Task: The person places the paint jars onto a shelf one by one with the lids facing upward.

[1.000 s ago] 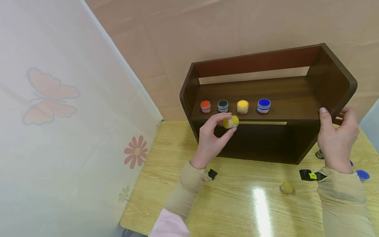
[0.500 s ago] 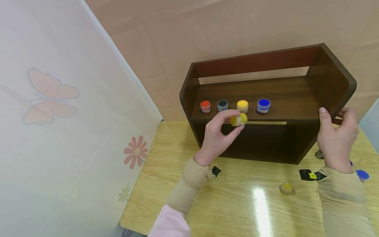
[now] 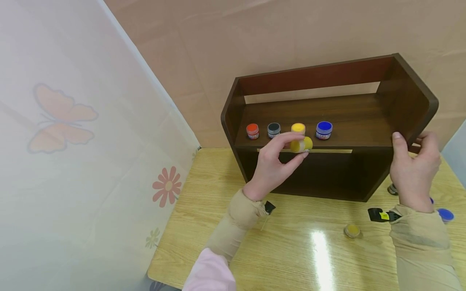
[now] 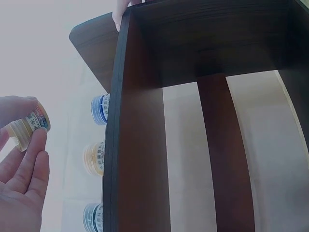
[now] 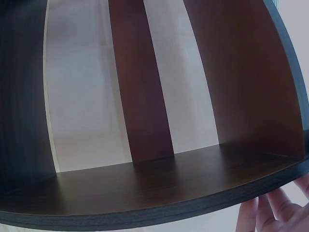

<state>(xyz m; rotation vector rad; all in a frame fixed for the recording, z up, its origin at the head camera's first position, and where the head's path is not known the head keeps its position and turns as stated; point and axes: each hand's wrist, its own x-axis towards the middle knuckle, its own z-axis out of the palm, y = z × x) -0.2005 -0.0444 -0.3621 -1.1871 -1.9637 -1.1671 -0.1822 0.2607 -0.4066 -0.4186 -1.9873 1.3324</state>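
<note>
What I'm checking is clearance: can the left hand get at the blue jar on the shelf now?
Probably yes: the left hand is close by, and nothing appears to block the blue jar from the front. Gripping it would likely mean first putting down the held yellow jar.

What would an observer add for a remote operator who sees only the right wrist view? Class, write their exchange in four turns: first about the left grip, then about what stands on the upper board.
Operator: My right wrist view shows the shelf unit and the fingers of the right grip at its side. What is the left grip doing?
Observer: It is pinching a tilted yellow jar, held clear of the shelf unit.
Operator: And what stands on the upper board?
Observer: A row, left to right in the head view: red jar, black jar, second yellow jar, blue jar.
</note>
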